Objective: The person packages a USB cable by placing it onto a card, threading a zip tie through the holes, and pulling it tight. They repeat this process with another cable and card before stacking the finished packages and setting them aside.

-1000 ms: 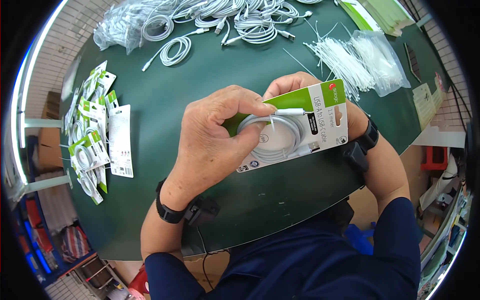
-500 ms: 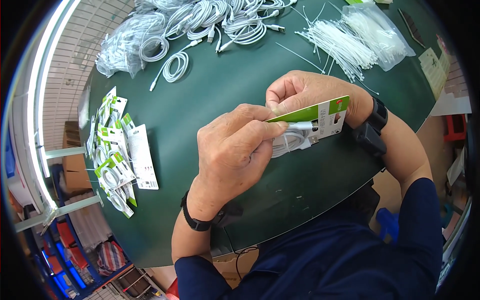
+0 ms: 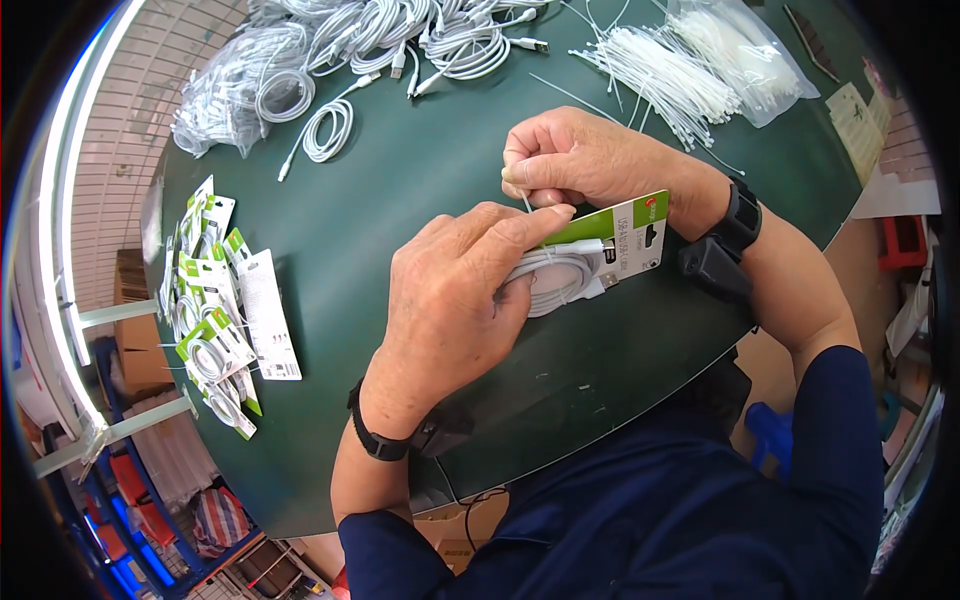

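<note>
The card [image 3: 598, 224] bears dark lettering [image 3: 624, 240] (on white).

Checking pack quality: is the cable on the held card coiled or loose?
Coiled: the cable lies in round loops against the green-and-white card, which the left hand grips at its left end.

We are taking this place for a small packing workshop: a green worktable [image 3: 340, 230] is carrying a heap of white USB cables [image 3: 400, 32], a bundle of white cable ties [image 3: 662, 82] and a pile of green-and-white carded cables [image 3: 212, 350]. Beyond its left edge we are seeing brown cardboard boxes [image 3: 145, 345], a blue storage rack [image 3: 215, 560], a striped bag [image 3: 220, 520] and a glowing fluorescent tube [image 3: 67, 240].
</note>
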`<state>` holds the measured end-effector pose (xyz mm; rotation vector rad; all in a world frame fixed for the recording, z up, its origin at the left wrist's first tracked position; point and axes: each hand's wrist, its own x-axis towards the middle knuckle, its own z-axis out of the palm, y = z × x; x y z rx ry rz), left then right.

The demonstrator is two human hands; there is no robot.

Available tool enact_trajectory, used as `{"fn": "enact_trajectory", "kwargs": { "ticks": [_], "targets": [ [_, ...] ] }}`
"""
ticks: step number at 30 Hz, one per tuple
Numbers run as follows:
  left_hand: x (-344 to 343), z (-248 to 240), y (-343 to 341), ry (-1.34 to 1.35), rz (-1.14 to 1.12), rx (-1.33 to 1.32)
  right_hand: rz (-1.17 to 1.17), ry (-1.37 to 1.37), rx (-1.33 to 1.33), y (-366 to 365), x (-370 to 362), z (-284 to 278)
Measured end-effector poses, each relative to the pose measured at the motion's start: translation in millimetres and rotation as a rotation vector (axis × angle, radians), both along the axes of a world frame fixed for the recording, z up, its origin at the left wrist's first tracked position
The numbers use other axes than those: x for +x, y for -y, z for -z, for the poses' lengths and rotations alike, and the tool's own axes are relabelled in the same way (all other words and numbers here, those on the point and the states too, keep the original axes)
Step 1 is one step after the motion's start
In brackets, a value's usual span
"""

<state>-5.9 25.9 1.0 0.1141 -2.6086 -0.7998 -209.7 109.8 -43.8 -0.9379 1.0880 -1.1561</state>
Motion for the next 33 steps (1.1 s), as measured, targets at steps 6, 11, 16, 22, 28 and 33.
{"fn": "enact_trajectory", "kwargs": {
  "ticks": [6, 11, 16, 22, 28, 33],
  "targets": [
    [3.5, -5.5, -8.1, 0.044, -0.009, 0.056, 0.013, -0.07, 0.029, -0.8, 7.1, -6.8],
    [6.0, -6.1, -4.6, 0.075, -0.012, 0.272, 0.064, -0.02, -0.001, 0.5, 9.2, -0.4],
    [3.4, -9.1, -6.7, 0.077, -0.055, 0.157, 0.043, -0.008, -0.007, 1.5, 2.0, -1.9],
    [2.1, -0.7, 6.0, -0.05, -0.216, 0.311, 0.286, -0.123, -0.071, 3.5, -13.4, -15.0],
    [-2.6, 22.8, 16.4, -0.222, -0.316, 0.595, 0.804, -0.787, -0.588, -8.1, -19.0, -19.5],
    [-4.8, 34.2, 15.9, -0.311, -0.34, 0.758, 0.513, -1.415, -0.819, -13.1, 22.4, -37.3]
  ]
}}
